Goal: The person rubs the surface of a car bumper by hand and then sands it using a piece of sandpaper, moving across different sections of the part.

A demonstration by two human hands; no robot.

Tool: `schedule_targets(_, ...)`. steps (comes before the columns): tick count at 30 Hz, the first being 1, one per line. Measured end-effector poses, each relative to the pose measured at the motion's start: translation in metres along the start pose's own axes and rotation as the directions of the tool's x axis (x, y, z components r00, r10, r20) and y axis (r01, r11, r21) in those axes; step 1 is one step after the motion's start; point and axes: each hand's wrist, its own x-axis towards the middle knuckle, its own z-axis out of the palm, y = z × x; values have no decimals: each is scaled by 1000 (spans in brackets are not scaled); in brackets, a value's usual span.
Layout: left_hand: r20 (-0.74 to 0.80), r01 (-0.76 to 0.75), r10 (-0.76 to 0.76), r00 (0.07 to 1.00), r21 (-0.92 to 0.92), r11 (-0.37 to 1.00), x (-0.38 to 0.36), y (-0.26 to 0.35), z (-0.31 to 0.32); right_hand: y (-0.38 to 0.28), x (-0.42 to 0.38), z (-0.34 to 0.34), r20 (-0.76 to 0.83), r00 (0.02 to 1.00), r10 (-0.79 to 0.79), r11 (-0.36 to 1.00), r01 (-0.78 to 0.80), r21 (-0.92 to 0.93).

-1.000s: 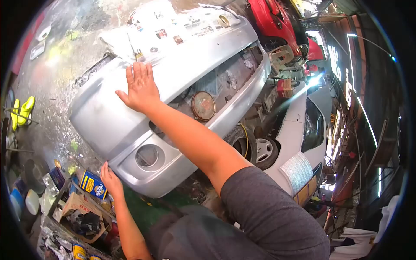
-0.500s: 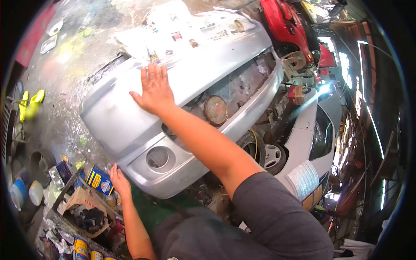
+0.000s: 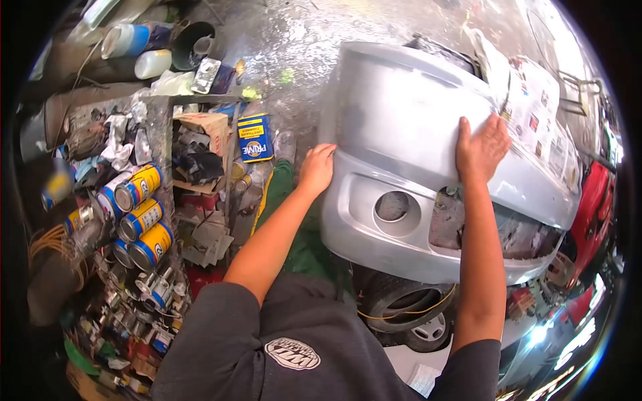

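A silver-grey car bumper [image 3: 408, 110] lies in front of me, with a round opening near its close corner and a long wide opening along its lower part. My right hand [image 3: 483, 148] rests flat on its upper face, fingers stretched out, beside the newspaper [image 3: 531, 93] that covers the far part. At the bumper's left end, my left hand [image 3: 316, 169] curls its fingers at the edge; the fingertips are partly hidden there.
Left of me stands a cluttered rack with several yellow-and-blue cans [image 3: 142, 187] and an open cardboard box [image 3: 207, 130]. A blue-and-yellow thinner tin [image 3: 255, 137] is near my left arm. Tyres [image 3: 401, 301] sit under the bumper; a red car part [image 3: 592, 217] is at right.
My view has swung left, so the bumper now appears farther right and the rack shows fully. The right hand stays flat on the bumper; the left has closed at its end edge.
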Motion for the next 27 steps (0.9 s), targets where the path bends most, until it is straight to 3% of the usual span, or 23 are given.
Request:
schedule_targets(6,28,-84,84,996,-31,996,-17,23,-23,2,0,2,-32,999,-24,999,25,23)
schedule_targets(9,49,-17,17,999,3,1000,-2,3,-14,-1,0,-5,-36,999,-29,1000,29,7)
schedule_targets(15,81,-88,101,992,-150,985,-11,12,-34,5,1,1,15,1000,-24,1000,24,20)
schedule_targets(16,101,-63,87,991,-219,974,-6,1,-35,8,0,3,4,999,-33,999,33,25)
schedule_targets(18,133,157,-117,984,-356,921,12,-21,-35,12,1,10,-17,999,-46,999,46,-2)
schedule_targets(20,242,374,-290,926,-493,785,29,-58,-21,15,0,8,-25,997,-74,997,74,1)
schedule_targets(22,346,444,-305,888,-462,768,51,-65,-28,19,5,11,-51,992,-112,994,113,9)
schedule_targets(23,387,451,-299,872,-401,797,57,-68,-26,23,4,11,-70,989,-133,991,133,6)
schedule_targets(27,418,217,-58,907,-344,914,76,-77,-19,20,6,5,-86,984,-155,987,159,38)
